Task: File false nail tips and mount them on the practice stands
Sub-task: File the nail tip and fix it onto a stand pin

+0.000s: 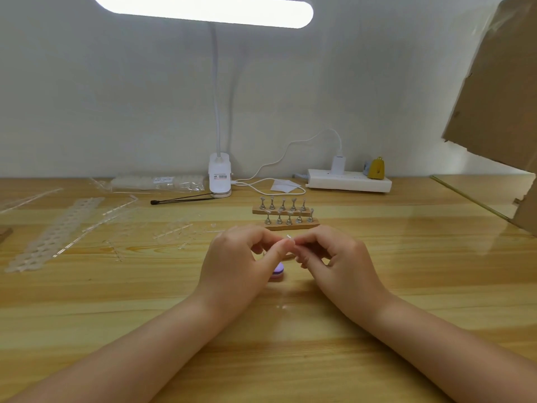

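Spanning the view, a wooden table [406, 286]; lit lamp [220, 175] at the back wall. Two practice stands [286, 214] sit just beyond the hands, their metal pegs apparently already tipped, though too small to confirm. Left hand [235, 257] and right hand [334, 255] meet fingertip to fingertip, both pinching one clear nail tip [289, 239], long axis pointing away toward the stands. Right hand looks nearer them. Purple file [277, 270] lies under the left hand.

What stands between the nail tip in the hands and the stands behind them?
Nothing visible. Both hands, left and right, pinch the nail tip just in front of the stands, and only bare table lies between them.
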Demonstrator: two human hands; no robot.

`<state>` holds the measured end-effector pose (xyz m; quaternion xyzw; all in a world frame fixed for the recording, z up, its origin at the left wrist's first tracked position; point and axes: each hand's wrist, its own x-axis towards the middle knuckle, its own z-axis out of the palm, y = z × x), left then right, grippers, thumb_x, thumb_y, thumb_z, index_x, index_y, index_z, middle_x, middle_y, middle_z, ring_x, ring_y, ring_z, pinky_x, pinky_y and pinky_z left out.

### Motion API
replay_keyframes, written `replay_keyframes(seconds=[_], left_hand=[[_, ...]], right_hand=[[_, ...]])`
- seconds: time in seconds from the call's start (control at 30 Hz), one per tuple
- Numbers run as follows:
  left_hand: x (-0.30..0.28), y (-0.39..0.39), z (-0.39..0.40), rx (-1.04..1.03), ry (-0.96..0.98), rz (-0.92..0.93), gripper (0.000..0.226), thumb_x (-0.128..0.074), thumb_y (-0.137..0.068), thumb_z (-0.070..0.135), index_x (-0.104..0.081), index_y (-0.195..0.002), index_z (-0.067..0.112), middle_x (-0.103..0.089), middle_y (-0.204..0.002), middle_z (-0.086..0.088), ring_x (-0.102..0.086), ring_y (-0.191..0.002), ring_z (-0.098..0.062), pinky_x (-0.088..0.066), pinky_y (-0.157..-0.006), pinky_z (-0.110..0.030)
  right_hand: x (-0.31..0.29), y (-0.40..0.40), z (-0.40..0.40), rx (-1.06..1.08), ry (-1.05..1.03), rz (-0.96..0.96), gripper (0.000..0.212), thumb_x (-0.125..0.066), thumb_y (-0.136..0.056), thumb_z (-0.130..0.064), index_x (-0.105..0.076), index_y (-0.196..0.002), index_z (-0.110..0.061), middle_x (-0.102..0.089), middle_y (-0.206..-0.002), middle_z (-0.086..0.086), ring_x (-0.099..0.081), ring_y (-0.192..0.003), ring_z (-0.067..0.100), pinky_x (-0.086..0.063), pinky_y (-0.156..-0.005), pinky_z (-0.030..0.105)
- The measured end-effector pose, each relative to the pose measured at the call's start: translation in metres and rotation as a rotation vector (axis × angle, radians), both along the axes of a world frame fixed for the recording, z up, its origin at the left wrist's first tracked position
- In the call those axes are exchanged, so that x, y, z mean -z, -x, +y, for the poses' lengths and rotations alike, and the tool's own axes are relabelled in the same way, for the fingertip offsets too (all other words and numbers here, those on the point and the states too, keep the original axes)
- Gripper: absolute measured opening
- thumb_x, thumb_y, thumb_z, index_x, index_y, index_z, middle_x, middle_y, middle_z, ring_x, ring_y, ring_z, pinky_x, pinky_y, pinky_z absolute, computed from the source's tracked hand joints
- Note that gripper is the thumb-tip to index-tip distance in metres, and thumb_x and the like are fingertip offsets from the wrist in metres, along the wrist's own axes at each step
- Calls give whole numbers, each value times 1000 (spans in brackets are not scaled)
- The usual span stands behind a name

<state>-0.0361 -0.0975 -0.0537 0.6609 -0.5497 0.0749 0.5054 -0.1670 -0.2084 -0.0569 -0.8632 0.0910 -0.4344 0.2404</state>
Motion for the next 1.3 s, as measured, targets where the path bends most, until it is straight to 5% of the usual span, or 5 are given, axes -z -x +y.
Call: replay_keyframes(seconds=[0.3,0.6,0.83,1.0,1.3], left_hand=[[0,4,-1,47,-16,1,6,-73,-82,18,-74,-79,23,-66,-66,15,-61,-68,5,-41,-62,-4],[-2,2,2,82,27,-88,2,-70,-81,36,-71,-82,34,-65,-66,19,-62,-70,-4,-45,-67,-13],[-2,-3,0,-138,-30,-85,45,-43,-85,63,-70,-97,29,-65,-74,22,-60,-75,-1,-39,-82,-32],[5,-14,-5,-305,-281,-39,41,-40,-94,44,-50,-130,25,-52,-88,24,-51,-92,-8,-33,-88,-29],[11,-16,-10,-323,-349,-62,36,-45,-94,25,-48,-130,24,-57,-88,19,-52,-100,-12,-29,-90,-28]], right_hand=[[1,3,0,30,196,45,6,-72,-83,0,-72,-88,-3,-65,-76,-2,-52,-72,1,-43,-68,14],[1,5,-4,-13,243,77,7,-70,-83,2,-71,-89,-3,-61,-75,-6,-51,-70,2,-44,-70,16],[3,-1,-6,29,41,51,5,-67,-89,-6,-68,-93,-8,-64,-77,-7,-61,-69,7,-50,-66,21],[5,-2,-17,129,-178,113,4,-65,-91,-16,-69,-93,-16,-67,-76,-10,-63,-70,3,-51,-64,20],[7,-9,-26,282,-99,286,12,-62,-92,-30,-73,-95,-28,-57,-69,-14,-51,-65,3,-34,-55,14]])
